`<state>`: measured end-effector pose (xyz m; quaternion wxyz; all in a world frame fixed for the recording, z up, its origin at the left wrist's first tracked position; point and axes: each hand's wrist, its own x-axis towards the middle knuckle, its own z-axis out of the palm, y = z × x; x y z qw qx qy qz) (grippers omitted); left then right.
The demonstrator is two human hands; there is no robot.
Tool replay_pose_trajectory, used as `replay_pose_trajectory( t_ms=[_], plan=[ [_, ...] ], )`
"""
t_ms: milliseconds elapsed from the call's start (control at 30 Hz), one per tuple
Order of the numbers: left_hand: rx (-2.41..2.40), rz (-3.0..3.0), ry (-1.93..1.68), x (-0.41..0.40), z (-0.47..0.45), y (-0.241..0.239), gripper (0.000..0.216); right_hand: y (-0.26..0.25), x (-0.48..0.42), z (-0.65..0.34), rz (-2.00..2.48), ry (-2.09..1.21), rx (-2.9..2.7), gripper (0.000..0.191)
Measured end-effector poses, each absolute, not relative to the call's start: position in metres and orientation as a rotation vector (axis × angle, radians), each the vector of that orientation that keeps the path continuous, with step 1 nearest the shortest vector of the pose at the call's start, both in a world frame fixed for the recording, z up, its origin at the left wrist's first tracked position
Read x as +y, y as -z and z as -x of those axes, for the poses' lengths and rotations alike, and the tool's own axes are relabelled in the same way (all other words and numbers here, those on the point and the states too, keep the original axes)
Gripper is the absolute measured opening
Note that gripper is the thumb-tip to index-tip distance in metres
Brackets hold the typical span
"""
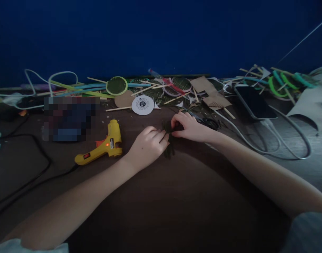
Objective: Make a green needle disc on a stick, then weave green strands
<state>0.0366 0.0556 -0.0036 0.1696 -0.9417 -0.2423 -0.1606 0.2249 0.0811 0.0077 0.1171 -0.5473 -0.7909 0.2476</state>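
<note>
My left hand (149, 144) and my right hand (188, 127) meet over the dark table (161, 196), and both are closed on a small dark green cut-out piece (169, 148) that lies between them. Its lower end sticks out below my left fingers. The piece is dim and its shape is hard to read. Black scissors (208, 122) lie just right of my right hand. A yellow glue gun (104, 144) with a lit orange lamp lies left of my left hand.
Along the back lie wooden sticks, coloured straws, round leaf-print discs (116, 85), a white printed disc (143, 105) and brown cardboard (210, 92). A phone (254, 102) with a white cable (282, 140) sits at right. Black cords (31, 175) run at left. A blue wall stands behind.
</note>
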Motion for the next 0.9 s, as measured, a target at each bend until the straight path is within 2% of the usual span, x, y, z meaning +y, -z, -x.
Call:
replay_pose_trajectory(
  t_ms=[267,600,900],
  plan=[
    [-0.66,2.661,0.395,0.0528,-0.0381,0.0026,0.022,-0.0076,0.0783,-0.2213,1.636,-0.658,-2.328,0.014],
    [-0.713,2.706,0.48,0.0535,-0.0368,0.0032,0.026,-0.0141,0.0803,-0.2284,1.553,-0.795,-2.399,0.018],
    [-0.723,2.744,0.569,0.0558,-0.0307,0.0058,0.025,-0.0148,0.0788,-0.2287,1.552,-0.757,-2.427,0.023]
  ],
)
